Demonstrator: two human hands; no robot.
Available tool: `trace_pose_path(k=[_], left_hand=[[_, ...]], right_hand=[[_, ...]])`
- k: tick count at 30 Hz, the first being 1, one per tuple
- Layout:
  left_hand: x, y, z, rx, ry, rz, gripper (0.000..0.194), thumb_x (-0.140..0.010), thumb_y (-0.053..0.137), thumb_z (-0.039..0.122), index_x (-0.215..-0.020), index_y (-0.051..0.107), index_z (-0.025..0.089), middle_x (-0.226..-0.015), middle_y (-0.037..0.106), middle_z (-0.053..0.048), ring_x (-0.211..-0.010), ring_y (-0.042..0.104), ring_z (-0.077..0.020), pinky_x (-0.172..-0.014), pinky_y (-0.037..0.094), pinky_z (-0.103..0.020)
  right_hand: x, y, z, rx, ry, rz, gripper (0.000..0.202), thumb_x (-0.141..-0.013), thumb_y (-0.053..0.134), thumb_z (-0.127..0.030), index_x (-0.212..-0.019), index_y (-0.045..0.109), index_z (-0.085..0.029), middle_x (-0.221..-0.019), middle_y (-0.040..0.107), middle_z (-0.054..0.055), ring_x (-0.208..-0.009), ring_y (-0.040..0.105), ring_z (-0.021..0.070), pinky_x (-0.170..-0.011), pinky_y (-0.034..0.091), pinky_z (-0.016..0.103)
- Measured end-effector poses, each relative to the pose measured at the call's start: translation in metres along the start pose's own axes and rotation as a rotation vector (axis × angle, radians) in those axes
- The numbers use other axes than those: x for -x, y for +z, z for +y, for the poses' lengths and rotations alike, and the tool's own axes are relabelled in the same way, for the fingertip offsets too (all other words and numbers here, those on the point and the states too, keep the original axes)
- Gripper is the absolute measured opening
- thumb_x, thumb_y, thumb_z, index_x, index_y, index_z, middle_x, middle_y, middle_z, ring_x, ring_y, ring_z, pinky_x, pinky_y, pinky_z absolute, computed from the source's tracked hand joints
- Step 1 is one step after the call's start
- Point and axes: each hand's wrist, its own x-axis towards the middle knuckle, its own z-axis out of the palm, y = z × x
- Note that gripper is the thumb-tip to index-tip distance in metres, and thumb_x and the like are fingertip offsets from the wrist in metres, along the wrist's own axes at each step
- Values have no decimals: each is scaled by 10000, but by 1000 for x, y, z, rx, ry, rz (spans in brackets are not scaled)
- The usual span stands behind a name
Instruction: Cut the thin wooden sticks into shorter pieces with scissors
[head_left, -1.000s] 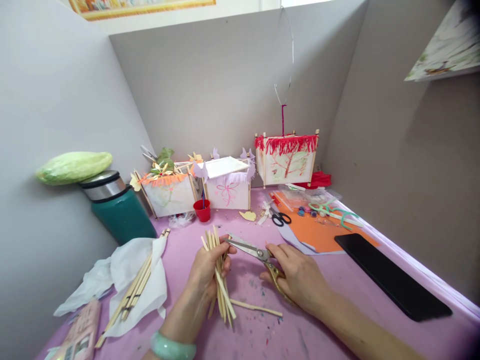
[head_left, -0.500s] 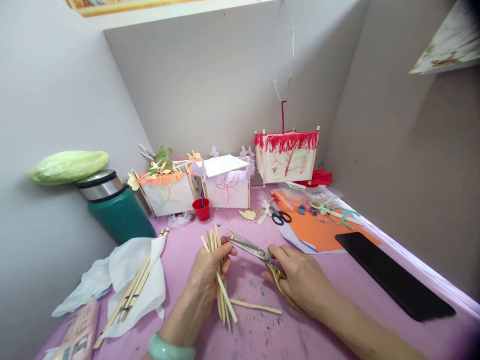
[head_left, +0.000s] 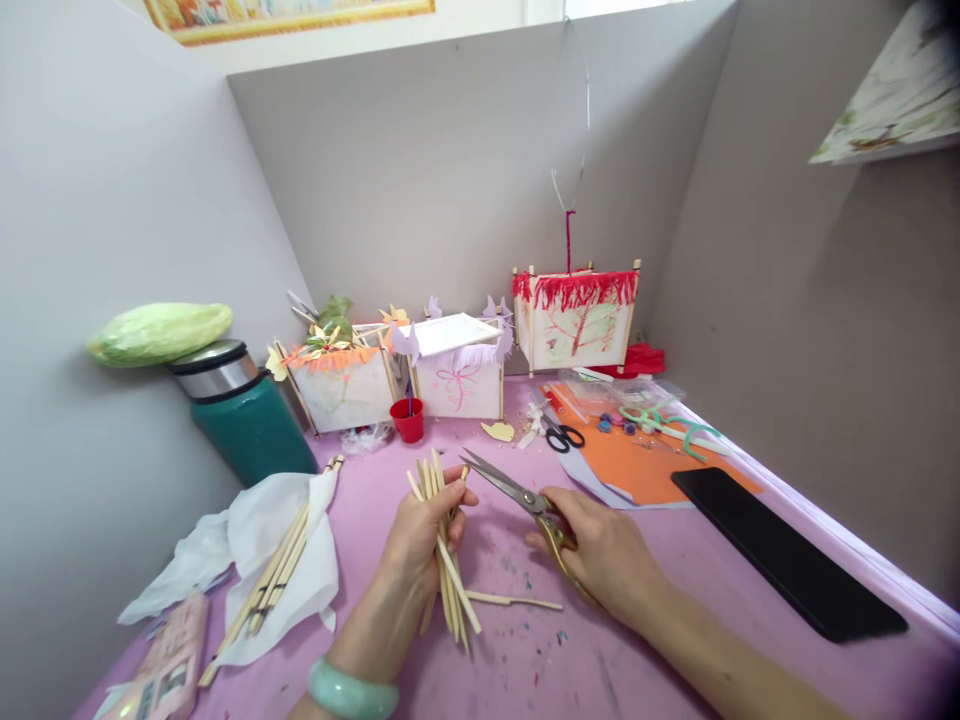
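Observation:
My left hand is closed round a bundle of thin wooden sticks, which fan out above and below the fist. My right hand grips gold-handled scissors by their handles. The scissors' blades point up and left, slightly parted, with their tips close to the left fingertips and the upper ends of the sticks. A loose stick lies on the purple table between my hands, its left end behind the bundle. A pale green bangle circles my left wrist.
Decorated paper lanterns and a red cup stand at the back. Black-handled scissors lie beside orange paper, with a black phone-like slab to the right. At left are a teal bottle and white cloth bearing sticks.
The gold-handled scissors have shifted slightly up and right, and their blades are a little closer together. The view has moved slightly. Both hands keep their holds.

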Motion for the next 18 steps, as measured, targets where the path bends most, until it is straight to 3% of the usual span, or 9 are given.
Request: trace_pose_path(k=[4, 13, 18], left_hand=[[-1, -1, 0, 13, 13, 12, 416, -646, 725, 213, -1013, 558, 112, -614, 627, 7, -335, 396, -36, -307, 260, -153], [-1, 2, -1, -37, 30, -5, 325, -630, 734, 228, -894, 580, 116, -631, 643, 1, -326, 390, -27, -304, 257, -155], [-1, 2, -2, -65, 55, 24, 284, -600, 739, 238, -787, 556, 128, -608, 640, 3, -305, 372, -22, -309, 217, -163]], right_hand=[[0, 0, 0, 28, -26, 36, 447, -837, 619, -431, -1211, 544, -197, -993, 657, 71, -866, 631, 222, -693, 454, 302], [2, -3, -5, 147, -61, 28, 391, -843, 613, -386, -1189, 556, -214, -954, 627, 60, -831, 612, 221, -668, 421, 307], [3, -7, -14, 144, -27, -28, 251, -858, 582, -377, -1057, 591, -223, -873, 602, 34, -744, 594, 200, -629, 382, 298]])
